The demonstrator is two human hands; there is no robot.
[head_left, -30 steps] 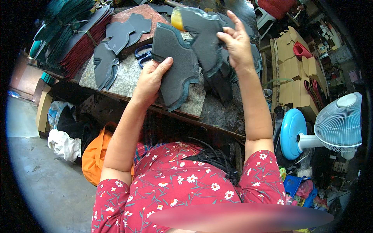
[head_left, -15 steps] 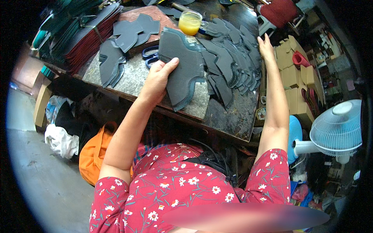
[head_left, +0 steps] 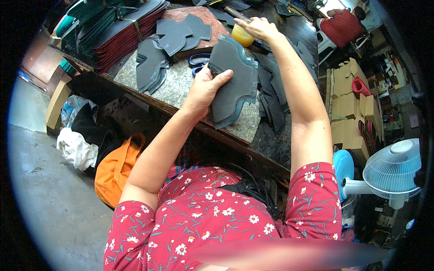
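Observation:
My left hand (head_left: 205,90) grips a stack of dark grey cut sheet pieces (head_left: 230,86), the thumb lying on top. The pieces have curved, notched edges and are fanned slightly out of line. Over the top of a glass jar of yellow liquid (head_left: 242,37) reaches my right hand (head_left: 258,28), fingers stretched and apart. Its thumb is hidden, and I cannot see whether it touches the rim. Just behind the jar lies a tool with a rounded handle (head_left: 236,12). Blue-handled scissors (head_left: 198,62) rest left of the held stack.
More grey pieces lie on a stone slab (head_left: 181,86) and a reddish slab (head_left: 217,25). Overlapping dark pieces (head_left: 271,81) spread beneath my right arm. Tied sheet stacks (head_left: 120,38) stand far left. Cartons (head_left: 346,99) and a fan (head_left: 391,169) are at right; an orange bag (head_left: 117,169) hangs below left.
My right hand has swung left from the table's right edge to over the jar. The left hand keeps hold of the stack. The whole view has shifted slightly.

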